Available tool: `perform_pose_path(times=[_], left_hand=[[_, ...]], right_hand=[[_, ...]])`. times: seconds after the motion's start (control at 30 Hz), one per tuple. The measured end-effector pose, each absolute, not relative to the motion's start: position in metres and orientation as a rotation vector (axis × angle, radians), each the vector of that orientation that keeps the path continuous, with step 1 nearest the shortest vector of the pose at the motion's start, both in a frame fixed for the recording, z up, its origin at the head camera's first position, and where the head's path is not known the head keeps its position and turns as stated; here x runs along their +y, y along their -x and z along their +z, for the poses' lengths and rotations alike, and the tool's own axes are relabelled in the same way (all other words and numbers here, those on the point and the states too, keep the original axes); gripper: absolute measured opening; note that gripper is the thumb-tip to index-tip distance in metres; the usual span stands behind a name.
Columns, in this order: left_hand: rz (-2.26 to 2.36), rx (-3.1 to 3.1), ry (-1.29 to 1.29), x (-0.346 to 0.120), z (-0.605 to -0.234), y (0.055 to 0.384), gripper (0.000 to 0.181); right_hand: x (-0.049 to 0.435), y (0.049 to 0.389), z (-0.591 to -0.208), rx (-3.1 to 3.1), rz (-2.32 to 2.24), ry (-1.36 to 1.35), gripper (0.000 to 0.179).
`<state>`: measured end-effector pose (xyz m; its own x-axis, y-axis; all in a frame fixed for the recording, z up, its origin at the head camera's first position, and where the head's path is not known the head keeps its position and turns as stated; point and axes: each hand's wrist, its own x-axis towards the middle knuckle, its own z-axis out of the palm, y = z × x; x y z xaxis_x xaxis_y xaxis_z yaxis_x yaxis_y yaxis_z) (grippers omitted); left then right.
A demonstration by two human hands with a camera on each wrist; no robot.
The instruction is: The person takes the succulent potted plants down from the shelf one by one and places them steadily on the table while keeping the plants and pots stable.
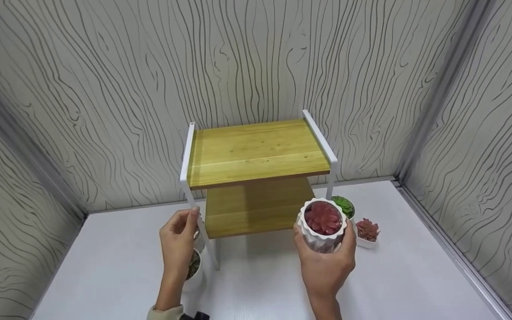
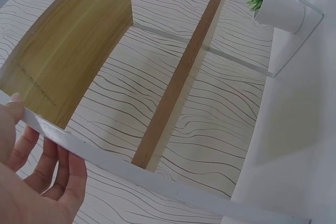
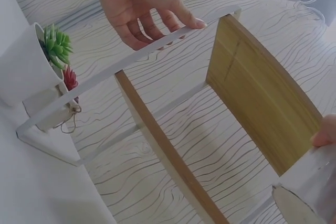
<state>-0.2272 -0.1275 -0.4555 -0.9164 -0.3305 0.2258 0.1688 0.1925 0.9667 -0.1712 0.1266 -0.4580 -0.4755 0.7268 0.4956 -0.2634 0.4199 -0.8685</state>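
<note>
A two-tier shelf with wooden boards [image 1: 256, 153] and a white frame stands on the white table. My left hand [image 1: 178, 240] pinches its front left white post [image 2: 115, 163] between thumb and fingers, just below the top board. My right hand [image 1: 327, 271] grips a white ridged pot [image 1: 322, 242] with a red succulent [image 1: 323, 218] in it, held upright in front of the shelf's right side. In the right wrist view, the pot's underside [image 3: 296, 208] shows at the lower right, beside my right thumb [image 3: 325, 132].
Right of the shelf stand a green succulent [image 1: 344, 206] in a white pot and a reddish succulent [image 1: 367, 230] in a low white pot. By the left post is a white pot [image 1: 194, 281] with a dark green plant, another pot behind it. Wood-patterned walls [image 1: 247, 58] enclose the table.
</note>
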Motion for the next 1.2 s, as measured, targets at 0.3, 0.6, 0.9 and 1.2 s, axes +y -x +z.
perform_pose_path(times=[0.3, 0.6, 0.9, 1.2], left_hand=[[-1.791, -2.077, -0.159, -0.127, -0.454, 0.227, 0.027], [-1.805, -2.064, -0.155, -0.127, -0.454, 0.227, 0.028], [-1.774, -2.07, -0.122, -0.127, -0.454, 0.227, 0.027], [-1.779, -2.07, -0.136, -0.128, -0.455, 0.227, 0.025]], right_hand=[[0.143, 0.163, -0.452, -1.772, 1.29, 0.377, 0.096], [0.156, 0.155, -0.446, -1.81, 1.23, 0.273, 0.097], [0.172, 0.149, -0.444, -1.825, 1.122, 0.105, 0.097], [0.192, 0.146, -0.45, -1.836, 1.076, -0.145, 0.099]])
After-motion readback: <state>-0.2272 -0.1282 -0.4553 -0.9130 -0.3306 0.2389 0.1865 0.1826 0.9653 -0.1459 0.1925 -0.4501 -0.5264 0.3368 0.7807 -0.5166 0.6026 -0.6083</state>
